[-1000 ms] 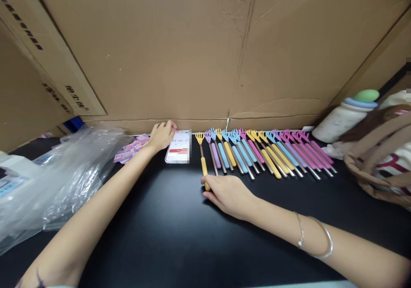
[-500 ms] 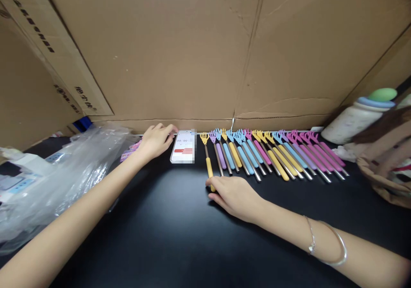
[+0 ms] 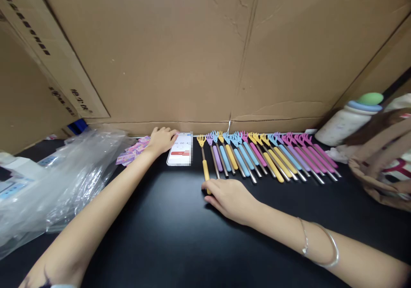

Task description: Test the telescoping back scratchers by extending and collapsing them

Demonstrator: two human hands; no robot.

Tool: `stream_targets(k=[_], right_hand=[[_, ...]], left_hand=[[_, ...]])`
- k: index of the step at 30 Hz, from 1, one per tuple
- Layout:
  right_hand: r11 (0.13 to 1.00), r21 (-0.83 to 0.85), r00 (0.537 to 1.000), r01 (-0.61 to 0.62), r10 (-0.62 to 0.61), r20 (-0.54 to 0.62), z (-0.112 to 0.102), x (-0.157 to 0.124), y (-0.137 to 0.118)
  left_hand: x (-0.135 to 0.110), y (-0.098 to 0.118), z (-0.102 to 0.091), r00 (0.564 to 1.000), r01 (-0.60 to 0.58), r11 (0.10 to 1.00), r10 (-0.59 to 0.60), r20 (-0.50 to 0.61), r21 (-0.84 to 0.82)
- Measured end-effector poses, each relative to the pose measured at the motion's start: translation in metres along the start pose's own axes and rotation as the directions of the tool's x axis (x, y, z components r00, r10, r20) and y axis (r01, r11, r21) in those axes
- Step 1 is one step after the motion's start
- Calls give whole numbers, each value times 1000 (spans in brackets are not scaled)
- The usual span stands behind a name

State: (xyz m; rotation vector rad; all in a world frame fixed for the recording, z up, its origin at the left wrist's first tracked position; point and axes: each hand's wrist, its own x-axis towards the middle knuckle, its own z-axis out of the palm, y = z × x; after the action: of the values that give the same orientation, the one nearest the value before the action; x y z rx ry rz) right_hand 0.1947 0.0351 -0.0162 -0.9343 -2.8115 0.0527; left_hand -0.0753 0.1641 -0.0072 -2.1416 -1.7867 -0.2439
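My right hand (image 3: 233, 200) grips the lower end of a yellow back scratcher (image 3: 205, 168), its clawed head pointing away from me at the left end of a row. Several more back scratchers (image 3: 274, 168) lie side by side to the right, with yellow, purple, blue and pink handles and metal shafts. My left hand (image 3: 161, 140) reaches out with fingers extended, the fingertips at the upper left edge of a white phone (image 3: 173, 161). A timer with a red button shows on the phone's screen, part of which is blurred out. Whether the fingertips press the screen is hard to tell.
Pink and purple packets (image 3: 130, 152) lie left of my left hand. Clear plastic bags (image 3: 80, 176) cover the table's left side. At right stand a leaning white bottle (image 3: 346, 123) and a brown bag (image 3: 362, 172). A cardboard wall (image 3: 180, 57) closes off the back.
The timer has gone from zeros to running digits. My left hand has shifted slightly relative to the phone. My right hand keeps its hold on the yellow back scratcher; the whole view has shifted a little.
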Motion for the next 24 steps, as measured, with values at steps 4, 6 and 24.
stream_targets(k=[4,6,24], right_hand=[[1000,-10,1000,16,-16,5,0,0,0],[1000,-15,1000,16,-16,3,0,0,0],[997,-70,999,31,-34,-42,0,1,-1]], left_hand=[[-9,2,-10,999,-10,1000,11,-45,14],[-16,1,-18,998,-18,1000,18,-55,15],[-97,15,-36,980,-191,981,192,-43,12]])
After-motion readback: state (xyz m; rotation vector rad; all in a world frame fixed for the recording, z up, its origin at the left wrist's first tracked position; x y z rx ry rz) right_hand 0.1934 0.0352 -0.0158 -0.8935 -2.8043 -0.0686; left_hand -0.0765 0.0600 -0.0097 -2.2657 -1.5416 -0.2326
